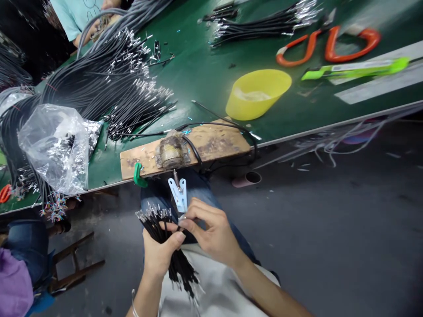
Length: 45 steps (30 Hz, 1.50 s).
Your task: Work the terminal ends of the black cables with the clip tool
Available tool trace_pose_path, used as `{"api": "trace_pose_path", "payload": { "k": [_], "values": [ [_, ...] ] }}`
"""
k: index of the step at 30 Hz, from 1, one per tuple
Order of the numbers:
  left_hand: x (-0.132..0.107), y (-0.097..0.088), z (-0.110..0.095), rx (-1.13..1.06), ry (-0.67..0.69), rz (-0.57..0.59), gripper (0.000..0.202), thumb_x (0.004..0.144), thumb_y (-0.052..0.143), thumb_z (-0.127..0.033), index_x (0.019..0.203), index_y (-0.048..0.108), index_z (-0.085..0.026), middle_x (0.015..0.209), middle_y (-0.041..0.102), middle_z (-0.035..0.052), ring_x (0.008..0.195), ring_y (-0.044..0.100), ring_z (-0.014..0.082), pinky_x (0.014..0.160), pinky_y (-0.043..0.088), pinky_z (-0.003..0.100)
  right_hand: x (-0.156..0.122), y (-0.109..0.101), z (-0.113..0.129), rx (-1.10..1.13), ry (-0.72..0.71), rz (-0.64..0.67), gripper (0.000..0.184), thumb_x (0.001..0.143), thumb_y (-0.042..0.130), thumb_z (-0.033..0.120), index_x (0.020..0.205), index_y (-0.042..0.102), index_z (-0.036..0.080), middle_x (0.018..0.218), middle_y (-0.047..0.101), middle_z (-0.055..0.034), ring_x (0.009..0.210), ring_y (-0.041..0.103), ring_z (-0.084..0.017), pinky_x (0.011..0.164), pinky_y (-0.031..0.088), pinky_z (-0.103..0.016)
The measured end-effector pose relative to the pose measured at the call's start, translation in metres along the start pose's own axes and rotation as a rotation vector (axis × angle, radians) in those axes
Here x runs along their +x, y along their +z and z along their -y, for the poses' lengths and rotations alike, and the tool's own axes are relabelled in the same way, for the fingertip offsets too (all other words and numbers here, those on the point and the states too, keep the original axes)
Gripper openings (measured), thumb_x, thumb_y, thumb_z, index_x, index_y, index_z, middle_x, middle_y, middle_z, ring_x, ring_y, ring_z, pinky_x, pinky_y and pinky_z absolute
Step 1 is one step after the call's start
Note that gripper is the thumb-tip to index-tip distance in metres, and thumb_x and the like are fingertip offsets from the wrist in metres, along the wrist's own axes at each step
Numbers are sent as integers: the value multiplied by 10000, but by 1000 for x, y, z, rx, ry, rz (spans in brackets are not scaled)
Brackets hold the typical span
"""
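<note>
My left hand (159, 251) is closed around a bundle of thin black wires (157, 224) with metal tips, held over my lap. My right hand (211, 231) pinches one wire end at the top of the bundle, fingers pressed together. Just above my hands a pale blue clip (179, 193) hangs from the table edge. A worn wooden board (214, 143) with a grimy metal fixture (172, 152) is clamped to the green table (205, 75) by a green clamp (139, 175).
A big pile of black cables with metal ends (109, 88) and a clear plastic bag (56, 145) lie at left. A yellow bowl (256, 92), orange scissors (327, 46), a green tool (353, 68) and another cable bundle (264, 22) lie farther back. Another person's arm (82, 17) is top left; a stool (72, 264) below.
</note>
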State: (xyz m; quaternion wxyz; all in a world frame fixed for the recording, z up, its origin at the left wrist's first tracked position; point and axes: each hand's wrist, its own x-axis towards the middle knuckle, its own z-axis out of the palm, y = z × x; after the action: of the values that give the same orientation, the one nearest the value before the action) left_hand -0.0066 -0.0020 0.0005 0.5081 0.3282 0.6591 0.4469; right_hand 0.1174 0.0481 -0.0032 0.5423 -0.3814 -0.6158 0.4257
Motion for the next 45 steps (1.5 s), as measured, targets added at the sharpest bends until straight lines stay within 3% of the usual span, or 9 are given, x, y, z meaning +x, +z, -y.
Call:
{"api": "trace_pose_path", "payload": {
  "k": [4, 9, 16, 21, 24, 28, 31, 37, 45],
  "values": [
    [0, 7, 2, -39, 12, -8, 378, 642, 676, -509, 566, 567, -154, 436, 468, -18, 420, 431, 100, 447, 391, 254, -3, 9, 5, -46, -63, -156, 217, 812, 531, 149, 601, 556, 190, 545, 489, -4, 544, 423, -146, 534, 357, -293],
    [-2, 7, -3, -71, -20, 33, 428, 643, 638, -584, 603, 565, -165, 434, 442, -21, 405, 426, 103, 433, 379, 262, -8, 5, -11, 383, 299, 59, 302, 874, 469, 363, 676, 596, 173, 663, 539, -38, 629, 505, -159, 569, 413, -281],
    [0, 6, -9, -69, -45, 82, 406, 662, 659, -534, 564, 580, -149, 408, 414, -34, 377, 400, 86, 406, 363, 247, 0, -3, -11, 428, 289, 128, 221, 782, 608, 376, 692, 606, 174, 682, 521, -23, 628, 478, -147, 575, 404, -268],
    [-2, 9, -7, -50, 22, 5, 293, 622, 737, -380, 536, 582, -147, 460, 506, -14, 441, 451, 95, 464, 405, 246, -4, 7, -4, 534, 471, 32, 260, 776, 601, 368, 627, 505, 177, 590, 455, 20, 531, 446, -114, 489, 372, -237],
    [-3, 14, -7, -48, 56, -64, 196, 600, 751, -272, 555, 602, -152, 558, 583, -1, 535, 528, 118, 560, 467, 256, -11, 16, -2, 374, 359, -103, 198, 814, 545, 245, 635, 482, 189, 587, 443, 23, 522, 433, -113, 470, 355, -235],
    [-3, 19, -13, 8, 102, -129, 126, 569, 747, -186, 544, 627, -154, 550, 612, -5, 526, 554, 122, 542, 493, 241, -15, 20, -7, -42, -127, -334, 191, 759, 492, 23, 711, 510, 207, 638, 471, -3, 603, 445, -149, 544, 396, -282],
    [-3, 17, -20, 98, 137, -112, 92, 606, 710, -185, 548, 649, -149, 492, 599, -8, 454, 534, 112, 456, 472, 222, -13, 16, -14, -184, -350, -295, 270, 725, 460, -34, 815, 535, 209, 703, 507, -33, 648, 466, -170, 570, 429, -309],
    [-5, 12, -27, 181, 175, -172, 52, 600, 702, -175, 559, 676, -158, 532, 653, 0, 503, 600, 139, 519, 517, 242, -8, 0, -14, -72, -311, -149, 224, 739, 509, -14, 829, 539, 189, 713, 519, -34, 640, 483, -156, 561, 440, -297],
    [-8, 14, -23, 158, 140, -207, 38, 598, 726, -196, 591, 697, -171, 593, 697, 21, 571, 645, 184, 613, 544, 308, 4, -11, -4, 47, -32, -39, 167, 770, 553, 86, 632, 559, 180, 597, 526, -1, 557, 500, -123, 509, 417, -250]
  ]
}}
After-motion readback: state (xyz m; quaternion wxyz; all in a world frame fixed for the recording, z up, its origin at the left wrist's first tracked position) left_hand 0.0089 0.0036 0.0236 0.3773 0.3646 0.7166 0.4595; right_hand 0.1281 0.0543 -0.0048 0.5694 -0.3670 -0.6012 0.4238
